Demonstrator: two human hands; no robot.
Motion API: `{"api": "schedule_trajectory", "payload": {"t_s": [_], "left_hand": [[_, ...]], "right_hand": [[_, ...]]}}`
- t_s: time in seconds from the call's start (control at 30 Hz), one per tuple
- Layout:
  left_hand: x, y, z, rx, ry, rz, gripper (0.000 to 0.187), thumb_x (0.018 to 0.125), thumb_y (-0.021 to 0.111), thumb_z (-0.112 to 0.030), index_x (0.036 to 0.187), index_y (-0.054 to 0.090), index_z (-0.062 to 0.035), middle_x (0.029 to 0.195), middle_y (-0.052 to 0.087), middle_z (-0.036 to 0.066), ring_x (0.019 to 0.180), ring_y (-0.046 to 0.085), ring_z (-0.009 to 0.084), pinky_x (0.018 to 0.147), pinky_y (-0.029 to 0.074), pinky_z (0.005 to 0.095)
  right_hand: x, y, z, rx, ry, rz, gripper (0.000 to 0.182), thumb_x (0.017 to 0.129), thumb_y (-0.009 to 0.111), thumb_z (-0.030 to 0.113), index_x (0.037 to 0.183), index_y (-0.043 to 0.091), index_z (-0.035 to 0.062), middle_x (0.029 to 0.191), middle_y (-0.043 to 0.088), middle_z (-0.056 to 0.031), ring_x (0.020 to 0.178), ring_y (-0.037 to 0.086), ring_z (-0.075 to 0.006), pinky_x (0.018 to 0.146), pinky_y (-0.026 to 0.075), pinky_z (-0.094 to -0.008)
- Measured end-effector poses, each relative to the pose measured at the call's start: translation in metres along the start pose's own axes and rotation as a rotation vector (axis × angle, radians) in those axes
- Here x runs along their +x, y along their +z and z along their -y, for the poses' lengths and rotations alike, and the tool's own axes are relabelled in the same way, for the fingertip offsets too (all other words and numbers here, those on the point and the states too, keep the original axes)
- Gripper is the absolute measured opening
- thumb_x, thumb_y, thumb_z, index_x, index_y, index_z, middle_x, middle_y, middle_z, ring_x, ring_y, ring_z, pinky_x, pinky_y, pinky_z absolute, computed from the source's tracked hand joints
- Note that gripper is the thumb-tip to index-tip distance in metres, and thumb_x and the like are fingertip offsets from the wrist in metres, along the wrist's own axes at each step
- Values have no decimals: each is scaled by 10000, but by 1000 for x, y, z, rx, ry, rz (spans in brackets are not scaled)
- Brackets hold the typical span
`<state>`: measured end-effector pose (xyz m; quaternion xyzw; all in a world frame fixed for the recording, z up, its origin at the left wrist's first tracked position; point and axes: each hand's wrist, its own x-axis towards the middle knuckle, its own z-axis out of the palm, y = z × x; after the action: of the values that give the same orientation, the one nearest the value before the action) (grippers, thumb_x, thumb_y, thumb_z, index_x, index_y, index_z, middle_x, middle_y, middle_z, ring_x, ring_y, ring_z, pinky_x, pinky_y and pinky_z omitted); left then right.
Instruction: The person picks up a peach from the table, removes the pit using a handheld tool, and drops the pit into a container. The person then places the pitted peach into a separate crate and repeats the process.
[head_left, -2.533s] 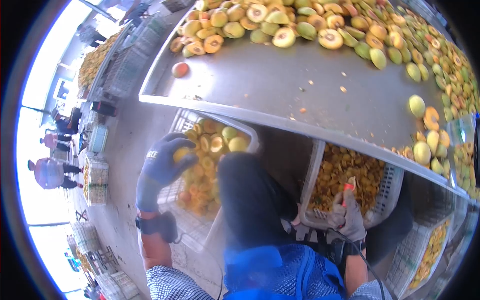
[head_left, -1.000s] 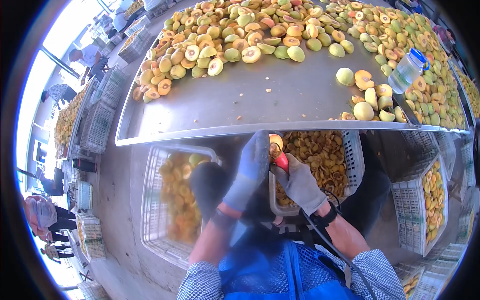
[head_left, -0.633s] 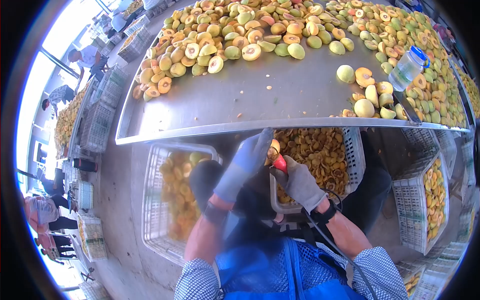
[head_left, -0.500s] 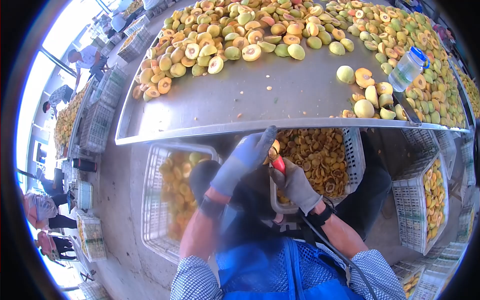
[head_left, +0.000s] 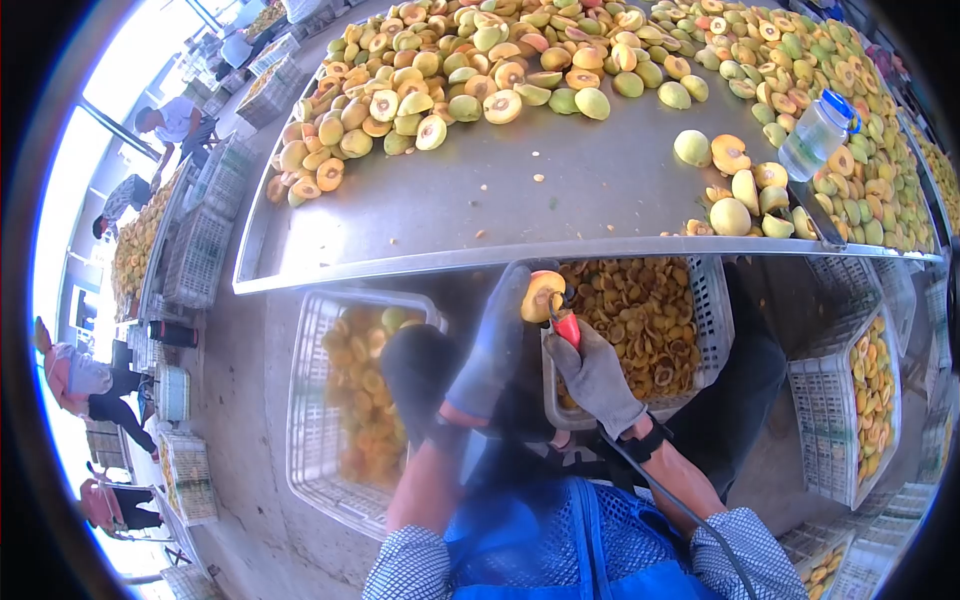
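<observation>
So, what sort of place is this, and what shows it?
Probably a fruit-processing workshop: a grey metal table heaped with halved yellow-green fruit, white plastic crates holding more, and people bending over another pile.

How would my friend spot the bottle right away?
Find the big metal table. Toward its right end, look among the yellow and green fruit. The bottle is see-through, with a bright blue cap that no fruit matches.
</observation>
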<state>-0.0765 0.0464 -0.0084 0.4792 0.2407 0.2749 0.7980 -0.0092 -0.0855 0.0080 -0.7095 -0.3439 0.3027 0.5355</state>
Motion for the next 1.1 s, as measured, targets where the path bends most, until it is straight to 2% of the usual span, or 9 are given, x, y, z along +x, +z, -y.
{"api": "schedule_trajectory", "payload": {"t_s": [0.1,0.2,0.3,0.37,0.6,0.7,0.77,0.97,1.1], "left_hand": [[3,5,7,176,238,27,295,1015,419,-282,1048,556,-23,938,591,63,854,574,113,758,479,262],[-3,23,-5,10,115,-42,249,1009,441,-255,1028,542,-28,920,586,61,833,579,119,738,483,264],[-3,27,-5,267,196,-128,230,1005,458,-238,1017,545,-25,895,590,57,814,586,120,717,485,255],[-3,29,-6,181,104,-129,243,1000,479,-235,1007,572,-10,888,611,64,786,600,121,683,489,253],[1,15,-7,218,-32,-23,304,992,504,-251,934,636,17,808,645,73,700,613,119,634,487,247],[3,14,-8,318,33,65,337,991,501,-270,925,657,21,793,652,57,684,618,114,626,507,239],[2,16,-10,337,81,92,298,988,511,-243,916,634,19,803,648,76,708,613,114,638,485,239],[4,14,-17,245,-10,258,251,970,539,-206,928,630,24,844,652,78,722,612,118,654,492,251],[3,18,-25,153,-118,339,237,959,558,-205,945,624,22,844,652,74,732,615,122,664,496,255]], "right_hand": [[3,0,8,50,38,10,263,939,555,243,1029,570,-4,732,574,-130,674,542,-182,651,467,-324],[4,1,10,38,114,55,250,944,548,222,1043,575,-6,745,591,-116,692,545,-151,652,466,-309],[7,9,-5,-8,174,66,247,946,542,199,1061,576,-17,763,611,-96,714,547,-124,653,465,-299],[5,14,-10,219,103,34,236,951,535,193,1040,569,-24,753,602,-72,708,531,-109,643,459,-292],[-4,12,4,221,-84,150,245,975,501,226,973,556,-13,717,562,-19,682,488,-90,608,425,-275],[-6,16,-11,334,30,156,267,986,484,266,953,553,11,680,521,8,613,459,-70,533,394,-248],[-10,9,3,687,333,299,295,995,467,319,900,528,46,628,466,31,506,409,-48,438,335,-224],[-17,-3,10,894,520,487,370,987,463,418,821,481,88,537,380,60,406,353,-47,364,265,-228],[-19,-2,1,943,459,573,398,974,471,468,828,482,98,519,361,63,402,350,-52,361,255,-223]]}}
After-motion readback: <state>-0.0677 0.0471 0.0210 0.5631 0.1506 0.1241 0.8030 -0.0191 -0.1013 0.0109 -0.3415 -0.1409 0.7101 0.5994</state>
